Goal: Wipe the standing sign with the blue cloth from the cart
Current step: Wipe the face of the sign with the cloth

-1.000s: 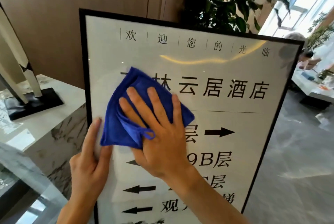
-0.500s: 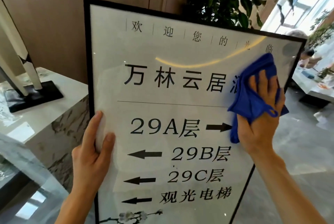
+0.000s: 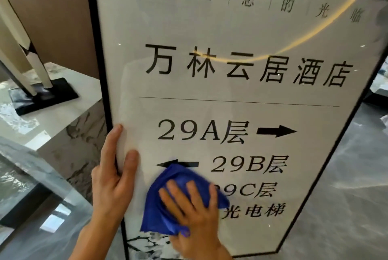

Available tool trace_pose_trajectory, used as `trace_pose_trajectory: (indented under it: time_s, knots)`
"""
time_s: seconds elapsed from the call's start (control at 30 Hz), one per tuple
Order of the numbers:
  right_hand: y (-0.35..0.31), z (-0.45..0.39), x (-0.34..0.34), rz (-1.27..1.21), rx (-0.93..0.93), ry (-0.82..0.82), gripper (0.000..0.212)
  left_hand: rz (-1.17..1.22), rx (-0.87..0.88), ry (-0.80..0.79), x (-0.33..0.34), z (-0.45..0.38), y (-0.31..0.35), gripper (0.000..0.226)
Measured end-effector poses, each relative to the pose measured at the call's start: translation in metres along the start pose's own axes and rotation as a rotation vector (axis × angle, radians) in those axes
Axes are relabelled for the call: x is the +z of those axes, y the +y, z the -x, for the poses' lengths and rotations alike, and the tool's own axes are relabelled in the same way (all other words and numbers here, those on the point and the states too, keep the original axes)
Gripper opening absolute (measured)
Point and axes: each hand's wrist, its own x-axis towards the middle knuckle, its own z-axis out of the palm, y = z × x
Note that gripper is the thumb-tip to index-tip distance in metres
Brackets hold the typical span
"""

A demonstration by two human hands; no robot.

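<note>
The standing sign (image 3: 241,96) is seen upright on the floor, its black frame just beside the marble-topped surface (image 3: 63,112) at its left edge; the blue cloth (image 3: 163,203) is pressed flat against the lower left part of the sign's face, below the arrow of the 29B line and over the start of the 29C line. The cloth is held under the right hand (image 3: 193,217), whose fingers (image 3: 174,194) are spread wide and laid flat on it rather than curled round it; it is pinned to the glossy panel by palm pressure. The sign's left edge is gripped by the left hand (image 3: 113,177), thumb on the front face, the other fingers wrapped behind the frame and hidden. The cloth is judged soft and limp, easily bunched, so a broad flat hold suits it; the panel is judged stiff, smooth and slippery, reflections showing on it, and probably light enough to tip, so steadying at the frame edge seems wise; the lower floral band appears not yet covered.
</note>
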Motion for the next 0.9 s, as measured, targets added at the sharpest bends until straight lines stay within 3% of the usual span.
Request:
trace_pose_trajectory:
  time_s: [0.07, 0.2, 0.37, 0.47, 0.6, 0.8, 0.9]
  knots:
    - [-0.006, 0.005, 0.002, -0.006, 0.01, -0.019, 0.085, 0.001, 0.004, -0.001, 0.001, 0.001, -0.001, 0.053]
    - [0.022, 0.006, -0.012, -0.112, -0.043, 0.005, 0.063, 0.007, 0.011, 0.004, 0.0, 0.003, 0.003, 0.054]
    - [0.108, 0.002, -0.035, -0.209, 0.231, 0.195, 0.053, 0.064, -0.049, -0.004, 0.0, 0.022, -0.005, 0.042]
    - [0.158, -0.001, -0.05, -0.267, 0.298, 0.23, 0.065, 0.066, -0.08, -0.007, 0.004, 0.038, -0.011, 0.041]
    - [0.191, -0.001, -0.056, -0.341, 0.388, 0.318, 0.061, 0.045, -0.094, 0.013, 0.007, 0.061, -0.024, 0.038]
    - [0.173, 0.001, -0.035, -0.37, 0.575, 0.385, 0.06, 0.06, -0.108, 0.045, 0.01, 0.064, -0.033, 0.037]
    - [0.138, -0.004, -0.026, -0.292, 0.524, 0.381, 0.059, 0.071, -0.102, 0.061, 0.012, 0.064, -0.032, 0.04]
